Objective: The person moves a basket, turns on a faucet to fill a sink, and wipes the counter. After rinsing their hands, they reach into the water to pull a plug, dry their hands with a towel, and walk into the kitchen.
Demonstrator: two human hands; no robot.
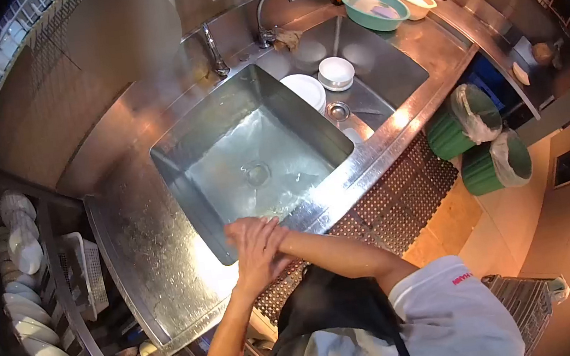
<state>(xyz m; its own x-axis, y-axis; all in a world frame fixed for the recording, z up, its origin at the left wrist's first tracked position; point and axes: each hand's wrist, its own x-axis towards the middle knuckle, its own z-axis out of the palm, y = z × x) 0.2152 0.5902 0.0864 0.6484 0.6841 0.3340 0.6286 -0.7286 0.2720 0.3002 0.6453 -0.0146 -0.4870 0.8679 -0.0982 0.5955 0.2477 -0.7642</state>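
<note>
My hands are together over the near left corner of the filled sink basin (184, 197). My left hand (259, 254) lies across the back of my right hand (237, 231), its fingers wrapped over it near the wrist. Most of my right hand's fingers are hidden, so their pose does not show. No dish or tool is visible in either hand. Clear water (239, 155) stands in the basin below, with a round drain (256, 174) at its bottom.
The second basin holds a white plate (304, 91) and stacked white bowls (337, 72). Two faucets (214, 51) rise behind. A teal tub (376, 10) sits on the far right counter. Green bins (481, 171) stand right; racked dishes (27, 309) are left.
</note>
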